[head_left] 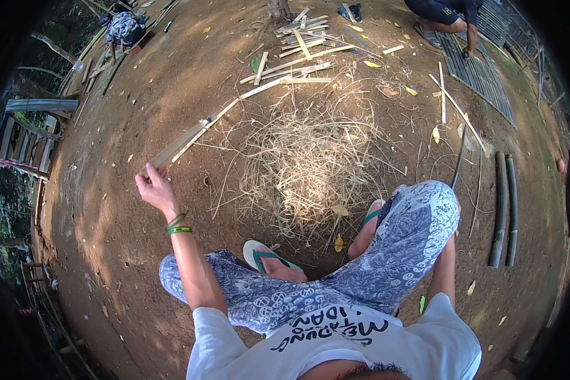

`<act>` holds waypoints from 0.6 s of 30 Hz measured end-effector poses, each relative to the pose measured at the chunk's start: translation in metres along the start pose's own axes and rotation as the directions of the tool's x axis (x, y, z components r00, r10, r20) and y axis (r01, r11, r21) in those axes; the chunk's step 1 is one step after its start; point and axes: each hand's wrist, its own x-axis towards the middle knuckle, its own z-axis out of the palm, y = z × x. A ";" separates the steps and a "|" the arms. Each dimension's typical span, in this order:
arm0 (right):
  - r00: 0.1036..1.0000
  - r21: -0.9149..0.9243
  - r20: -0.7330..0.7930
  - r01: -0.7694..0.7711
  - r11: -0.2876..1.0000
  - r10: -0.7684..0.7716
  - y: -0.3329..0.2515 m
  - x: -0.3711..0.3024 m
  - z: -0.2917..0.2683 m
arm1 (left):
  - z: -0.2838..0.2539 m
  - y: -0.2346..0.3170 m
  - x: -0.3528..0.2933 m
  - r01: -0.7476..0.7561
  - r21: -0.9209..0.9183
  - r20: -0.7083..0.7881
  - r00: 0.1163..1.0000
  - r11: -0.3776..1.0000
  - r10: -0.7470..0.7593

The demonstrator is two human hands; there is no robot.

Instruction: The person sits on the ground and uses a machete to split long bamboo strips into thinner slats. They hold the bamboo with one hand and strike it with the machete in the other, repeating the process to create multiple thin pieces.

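Observation:
My left hand [156, 189] is out to the left over the bare ground, its fingers closed on the near end of a flat bamboo strip [182, 140]. That strip slants away up and to the right, beside a paler, longer strip [218, 116]; whether the hand grips both I cannot make out. My right forearm [443, 266] runs behind my raised right knee, which hides nearly all of my right hand [458, 208]. A thin dark blade-like thing [460, 156] sticks out beyond that knee; its lower end is hidden. Between my feet and the strips lies a heap of curly bamboo shavings [313, 164].
Split bamboo pieces [304, 47] lie piled at the far side by a tree trunk [278, 9]. Two dark poles [499, 209] rest at right. A person [446, 19] crouches at a slatted bamboo panel [478, 76]; another person [125, 30] bends at far left.

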 end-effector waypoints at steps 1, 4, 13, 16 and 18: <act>0.998 -0.032 -0.027 0.053 0.998 -0.054 -0.035 -0.002 0.000 | 0.004 0.032 0.004 -0.097 0.040 0.019 0.995 0.994 0.096; 0.985 -0.110 -0.076 0.146 0.983 -0.155 -0.165 -0.028 0.023 | -0.013 0.117 0.015 -0.306 0.093 0.042 0.952 0.948 0.303; 0.927 0.386 0.227 0.195 0.902 -0.297 -0.282 -0.140 0.067 | -0.015 0.222 -0.068 -0.306 0.002 0.278 0.915 0.952 0.293; 0.854 0.359 0.482 0.013 0.933 -0.197 -0.245 -0.182 0.100 | -0.007 0.196 -0.100 -0.431 0.014 0.440 0.813 0.902 0.382; 0.765 0.234 0.642 -0.140 0.962 -0.045 -0.223 -0.206 0.124 | 0.002 0.184 -0.123 -0.418 -0.016 0.457 0.805 0.908 0.378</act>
